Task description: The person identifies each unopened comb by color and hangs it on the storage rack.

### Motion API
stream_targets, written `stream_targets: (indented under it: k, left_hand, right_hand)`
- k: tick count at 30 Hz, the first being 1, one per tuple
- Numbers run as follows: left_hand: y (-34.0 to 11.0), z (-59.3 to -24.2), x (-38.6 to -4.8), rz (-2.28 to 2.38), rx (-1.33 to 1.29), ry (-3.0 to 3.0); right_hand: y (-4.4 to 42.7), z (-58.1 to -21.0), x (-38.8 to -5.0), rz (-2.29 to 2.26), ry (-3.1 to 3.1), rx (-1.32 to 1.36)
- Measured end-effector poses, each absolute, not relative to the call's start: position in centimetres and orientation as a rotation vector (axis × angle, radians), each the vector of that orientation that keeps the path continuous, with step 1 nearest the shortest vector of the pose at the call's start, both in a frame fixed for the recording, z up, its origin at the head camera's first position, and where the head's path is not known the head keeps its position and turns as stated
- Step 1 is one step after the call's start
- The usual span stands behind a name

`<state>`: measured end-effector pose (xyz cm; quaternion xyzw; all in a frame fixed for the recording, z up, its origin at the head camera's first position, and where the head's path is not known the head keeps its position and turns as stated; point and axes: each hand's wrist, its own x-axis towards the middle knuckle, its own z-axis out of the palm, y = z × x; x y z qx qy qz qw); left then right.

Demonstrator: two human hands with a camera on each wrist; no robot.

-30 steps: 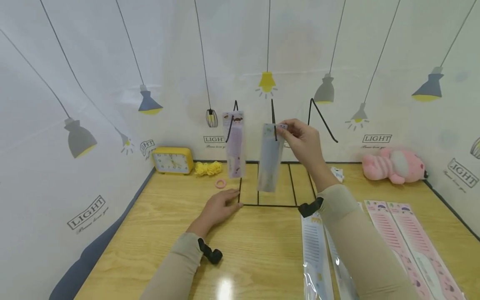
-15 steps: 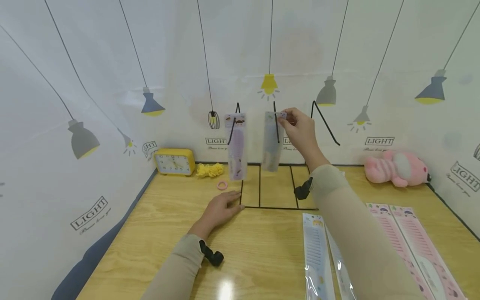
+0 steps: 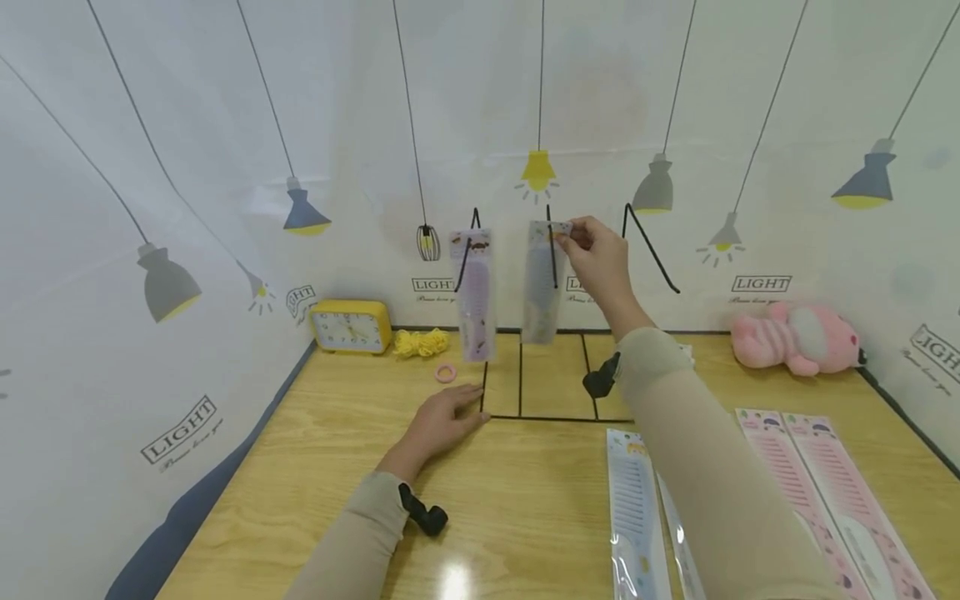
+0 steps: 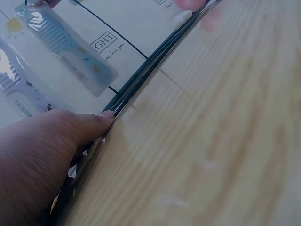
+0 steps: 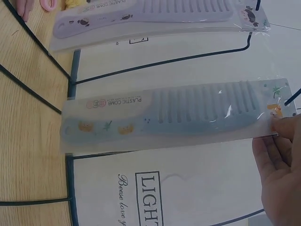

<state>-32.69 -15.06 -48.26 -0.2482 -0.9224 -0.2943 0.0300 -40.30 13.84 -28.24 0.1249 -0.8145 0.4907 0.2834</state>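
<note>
My right hand point(image 3: 600, 260) pinches the top corner of a blue plastic comb point(image 3: 542, 292) in a clear sleeve. The sleeve's top is at the middle hook of a black wire rack point(image 3: 558, 418), and the hook's wire crosses in front of it. In the right wrist view, the comb point(image 5: 207, 108) shows its teeth and printed handle, with the thumb on the pack's header. My left hand point(image 3: 442, 419) touches the left front corner of the rack's base, fingers and thumb extended. Its thumb lies against the wire in the left wrist view; the other fingers are hidden there.
A packaged purple comb point(image 3: 474, 300) hangs on the left hook. Blue packaged combs point(image 3: 636, 508) and pink packaged combs point(image 3: 847, 492) lie at the right. Along the back are a yellow clock point(image 3: 350, 326), yellow yarn point(image 3: 422, 342), a pink ring point(image 3: 446, 373) and a pink plush toy point(image 3: 798, 337).
The right hand has raised the blue comb pack and brought its top to the middle hook; over the last half second it barely moves. The left hand stays at the rack's base.
</note>
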Motion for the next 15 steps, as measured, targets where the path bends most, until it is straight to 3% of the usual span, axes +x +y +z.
stream_targets:
  k: [15]
  left_hand:
    - [-14.9,-48.2,-32.6,-0.933,-0.756,-2.832]
  right_hand:
    - [15.1,-29.0,-38.7,1.298,-2.117,0.265]
